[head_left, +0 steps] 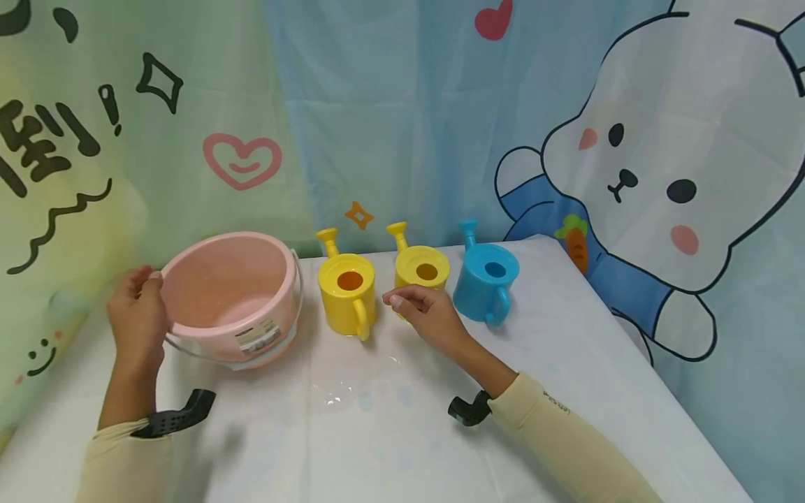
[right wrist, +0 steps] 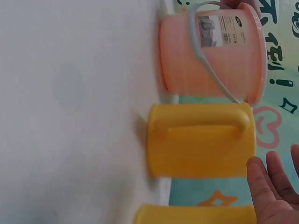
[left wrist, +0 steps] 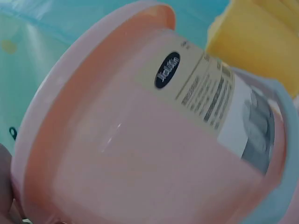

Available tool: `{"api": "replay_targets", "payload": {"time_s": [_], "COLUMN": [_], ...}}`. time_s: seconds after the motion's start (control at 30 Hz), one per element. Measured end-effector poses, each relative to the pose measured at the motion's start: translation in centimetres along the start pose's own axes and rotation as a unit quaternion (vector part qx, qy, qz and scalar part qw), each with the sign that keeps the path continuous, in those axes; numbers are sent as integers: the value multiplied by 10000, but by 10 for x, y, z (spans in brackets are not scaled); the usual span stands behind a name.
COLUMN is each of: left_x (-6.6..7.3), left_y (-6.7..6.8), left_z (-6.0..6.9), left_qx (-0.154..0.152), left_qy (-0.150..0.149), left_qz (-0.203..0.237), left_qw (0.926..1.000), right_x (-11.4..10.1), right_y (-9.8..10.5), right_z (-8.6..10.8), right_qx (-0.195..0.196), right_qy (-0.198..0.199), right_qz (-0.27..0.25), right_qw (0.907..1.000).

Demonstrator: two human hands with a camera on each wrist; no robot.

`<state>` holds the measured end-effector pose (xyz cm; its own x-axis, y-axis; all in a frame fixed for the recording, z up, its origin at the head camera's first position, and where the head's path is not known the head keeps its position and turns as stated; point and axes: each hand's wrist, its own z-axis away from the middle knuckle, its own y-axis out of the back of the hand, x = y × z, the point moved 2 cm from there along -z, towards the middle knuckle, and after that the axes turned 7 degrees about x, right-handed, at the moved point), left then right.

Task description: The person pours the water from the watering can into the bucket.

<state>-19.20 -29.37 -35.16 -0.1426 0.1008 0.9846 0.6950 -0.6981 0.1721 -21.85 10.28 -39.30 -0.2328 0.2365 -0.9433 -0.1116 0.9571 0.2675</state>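
At the left of the head view, my left hand (head_left: 138,307) grips the rim of a pink bucket (head_left: 277,313), thumb on the near side. The bucket's pale handle hangs down along its front, and a label shows on its wall. My right hand (head_left: 435,316) is in the air with its fingers extended, in front of the middle yellow watering can (head_left: 420,256), partly hiding it. Another yellow watering can (head_left: 339,304) stands between the bucket and that hand. In the right wrist view, the fingers (right wrist: 262,184) hold nothing.
A blue watering can (head_left: 481,293) stands to the right of the yellow ones. All of them stand near the far edge of a white-covered table (head_left: 377,447). Small wet-looking glints show on the cover. A printed curtain (head_left: 390,105) hangs behind.
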Motion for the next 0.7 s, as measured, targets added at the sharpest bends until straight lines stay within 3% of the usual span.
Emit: {"api": "replay_targets", "payload": {"time_s": [0.1, 0.23, 0.37, 0.53, 0.7], "left_x": [-5, -7, -11, -15, -19], "left_y": [-4, -5, -4, -5, -6], "left_z": [0, 0, 0, 2, 5], "left_qx": [-108, -324, -479, -473, -393], "left_qy": [395, 704, 904, 1072, 1066], "left_qz": [672, 1119, 1460, 2212, 2608], "left_qw": [9969, 9907, 9840, 9682, 9587], "right_x": [5, 9, 14, 19, 25], "right_y": [-9, -21, -32, -41, -49], "right_z": [0, -2, -3, -2, -3], "right_qx": [82, 73, 46, 122, -192], "right_qy": [-215, -599, -767, -920, -1266], "right_qz": [-101, -292, -295, -327, -344], "right_qw": [9997, 9978, 9966, 9951, 9912]}}
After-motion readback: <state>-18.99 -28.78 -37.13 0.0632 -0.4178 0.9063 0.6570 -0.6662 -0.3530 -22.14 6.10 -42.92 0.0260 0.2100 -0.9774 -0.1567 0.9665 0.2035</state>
